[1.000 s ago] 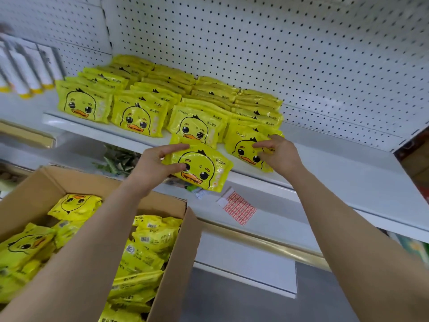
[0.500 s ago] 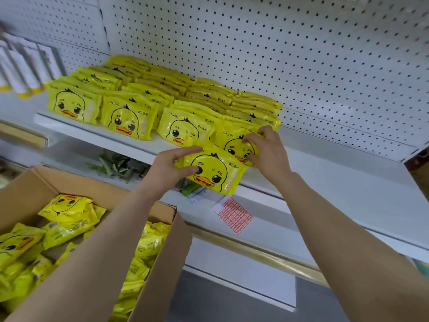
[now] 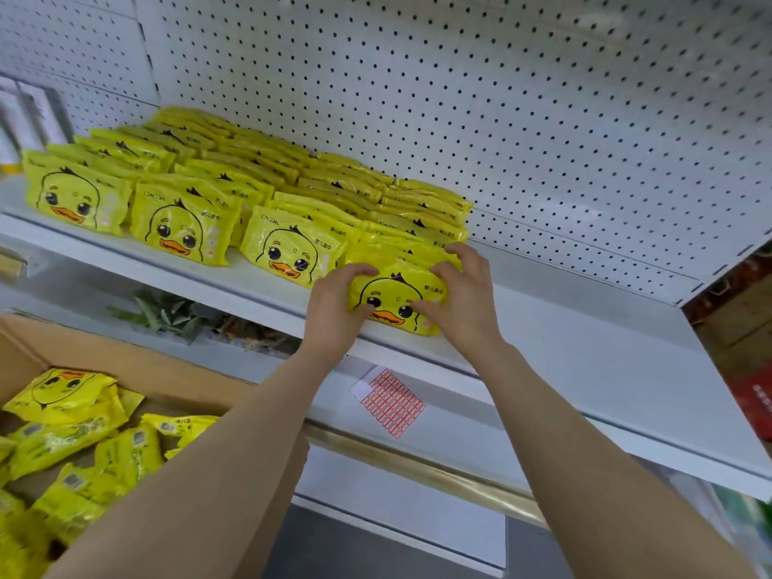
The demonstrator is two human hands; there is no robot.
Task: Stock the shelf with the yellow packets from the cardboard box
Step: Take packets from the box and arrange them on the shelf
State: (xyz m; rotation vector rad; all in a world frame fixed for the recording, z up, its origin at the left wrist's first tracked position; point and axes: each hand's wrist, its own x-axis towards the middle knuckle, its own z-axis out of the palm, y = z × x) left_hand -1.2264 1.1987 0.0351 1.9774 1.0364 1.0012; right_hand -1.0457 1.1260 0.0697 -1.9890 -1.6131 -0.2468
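A yellow duck-face packet [image 3: 397, 296] stands at the front of the white shelf [image 3: 585, 348], at the right end of the packet rows. My left hand [image 3: 334, 302] grips its left side and my right hand [image 3: 459, 298] grips its right side and top. Several rows of the same yellow packets [image 3: 188, 223] fill the shelf to the left and behind. The open cardboard box [image 3: 167, 378] sits at the lower left with more yellow packets [image 3: 62, 411] inside.
The right half of the shelf is bare white surface, backed by a perforated panel [image 3: 501, 119]. A red-and-white label sheet [image 3: 390, 401] lies on the lower shelf, beside green plant-like items [image 3: 167, 313]. White tubes [image 3: 25, 119] stand at the far left.
My left hand carried the packet up and right from below the shelf edge onto the shelf. My right hand shifted from the neighbouring packet to grip this one.
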